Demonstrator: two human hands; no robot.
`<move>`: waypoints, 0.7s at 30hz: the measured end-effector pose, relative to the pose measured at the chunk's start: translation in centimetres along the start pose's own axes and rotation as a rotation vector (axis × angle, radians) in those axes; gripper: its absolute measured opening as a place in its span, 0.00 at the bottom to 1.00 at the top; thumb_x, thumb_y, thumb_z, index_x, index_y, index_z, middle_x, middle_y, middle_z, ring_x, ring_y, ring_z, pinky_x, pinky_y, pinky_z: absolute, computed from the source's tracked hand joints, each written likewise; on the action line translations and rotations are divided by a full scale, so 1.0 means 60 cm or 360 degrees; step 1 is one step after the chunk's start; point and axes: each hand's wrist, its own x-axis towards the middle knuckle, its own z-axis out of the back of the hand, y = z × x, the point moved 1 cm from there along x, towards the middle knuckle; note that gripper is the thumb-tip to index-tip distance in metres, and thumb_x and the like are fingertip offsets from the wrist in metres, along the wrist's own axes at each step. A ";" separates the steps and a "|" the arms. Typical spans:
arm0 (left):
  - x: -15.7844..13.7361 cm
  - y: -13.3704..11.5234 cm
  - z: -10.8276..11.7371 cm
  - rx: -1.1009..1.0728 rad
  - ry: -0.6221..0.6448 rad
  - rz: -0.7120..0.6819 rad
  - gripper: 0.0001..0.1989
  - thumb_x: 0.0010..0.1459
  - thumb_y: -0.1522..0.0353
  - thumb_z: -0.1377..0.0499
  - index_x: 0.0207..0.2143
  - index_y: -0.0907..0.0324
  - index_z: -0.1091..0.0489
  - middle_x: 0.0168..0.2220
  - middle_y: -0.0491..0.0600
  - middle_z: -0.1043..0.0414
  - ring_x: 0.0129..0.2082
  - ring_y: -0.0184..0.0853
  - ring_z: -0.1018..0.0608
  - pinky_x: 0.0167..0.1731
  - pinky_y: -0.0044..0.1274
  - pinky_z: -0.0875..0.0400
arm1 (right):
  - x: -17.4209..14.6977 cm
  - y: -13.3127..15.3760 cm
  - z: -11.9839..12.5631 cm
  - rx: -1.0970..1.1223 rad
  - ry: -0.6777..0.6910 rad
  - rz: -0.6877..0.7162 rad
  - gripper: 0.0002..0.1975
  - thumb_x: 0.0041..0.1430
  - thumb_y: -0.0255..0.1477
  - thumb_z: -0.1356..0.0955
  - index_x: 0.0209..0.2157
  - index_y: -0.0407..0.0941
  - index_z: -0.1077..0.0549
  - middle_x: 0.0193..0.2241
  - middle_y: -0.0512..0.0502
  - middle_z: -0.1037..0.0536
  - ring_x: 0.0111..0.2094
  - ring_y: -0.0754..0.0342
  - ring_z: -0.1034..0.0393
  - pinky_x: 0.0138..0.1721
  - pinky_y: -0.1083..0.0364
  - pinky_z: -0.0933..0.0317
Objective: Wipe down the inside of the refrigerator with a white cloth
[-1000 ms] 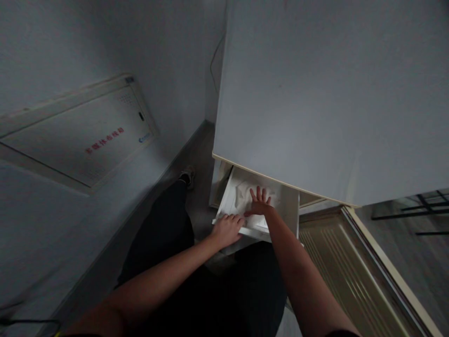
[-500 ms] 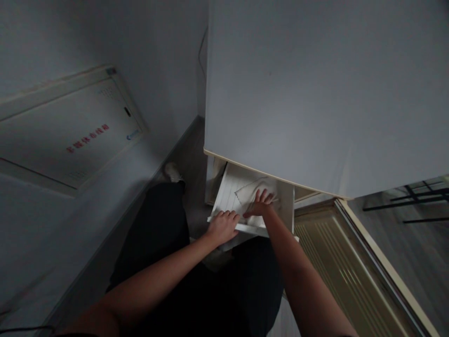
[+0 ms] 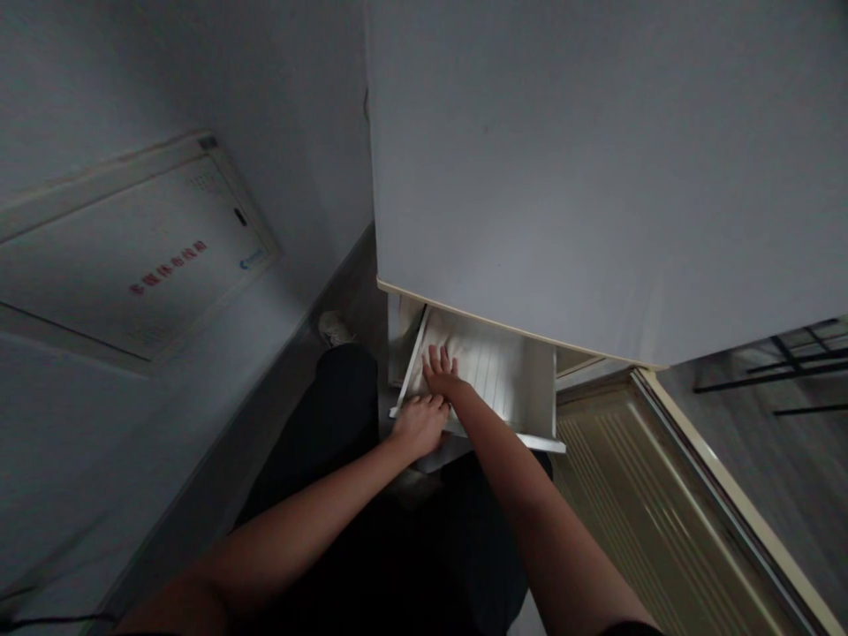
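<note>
the white drawer (image 3: 523, 384) is pulled out below the large pale top (image 3: 563, 177). in its left part there is something pale and crumpled, maybe a cloth (image 3: 435, 333), under the right hand (image 3: 442, 375), whose fingers are spread wide. the left hand (image 3: 420, 427) is closed around the drawer's front edge. to the right, a ribbed door (image 3: 616, 495) stands open.

Free room in the drawer (image 3: 513, 389) at right, cabinet top (image 3: 563, 177) over its rear
</note>
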 end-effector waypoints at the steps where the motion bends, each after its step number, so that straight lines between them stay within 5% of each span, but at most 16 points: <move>1: 0.000 0.000 -0.001 -0.0012 -0.0005 0.0008 0.19 0.57 0.60 0.33 0.47 0.61 0.26 0.46 0.57 0.23 0.49 0.48 0.22 0.47 0.37 0.30 | -0.003 -0.005 -0.001 0.0028 0.0028 -0.0018 0.44 0.66 0.29 0.38 0.75 0.50 0.68 0.72 0.43 0.83 0.73 0.35 0.87 0.68 0.26 0.74; 6: -0.002 -0.001 0.000 -0.0011 -0.0016 -0.0003 0.18 0.56 0.62 0.33 0.46 0.60 0.26 0.45 0.56 0.23 0.49 0.47 0.22 0.47 0.36 0.30 | -0.035 -0.060 0.003 0.0152 0.0152 -0.0216 0.62 0.55 0.42 0.27 0.72 0.59 0.78 0.69 0.50 0.93 0.70 0.34 0.98 0.61 0.18 0.72; 13: -0.006 -0.002 0.007 0.0066 -0.0012 -0.0057 0.16 0.59 0.61 0.35 0.45 0.62 0.26 0.45 0.57 0.23 0.48 0.48 0.22 0.45 0.36 0.29 | -0.104 -0.171 -0.031 0.0459 0.0253 -0.0797 0.67 0.50 0.61 0.31 0.70 0.55 0.84 0.66 0.47 0.97 0.68 0.29 0.99 0.62 0.20 0.67; 21: -0.010 0.001 -0.005 0.0066 -0.0075 -0.0031 0.18 0.57 0.59 0.33 0.45 0.61 0.26 0.44 0.55 0.24 0.47 0.47 0.22 0.46 0.36 0.31 | -0.087 -0.157 -0.027 0.0436 0.0249 -0.1006 0.79 0.39 0.60 0.26 0.69 0.49 0.87 0.64 0.38 1.00 0.68 0.26 0.99 0.64 0.22 0.73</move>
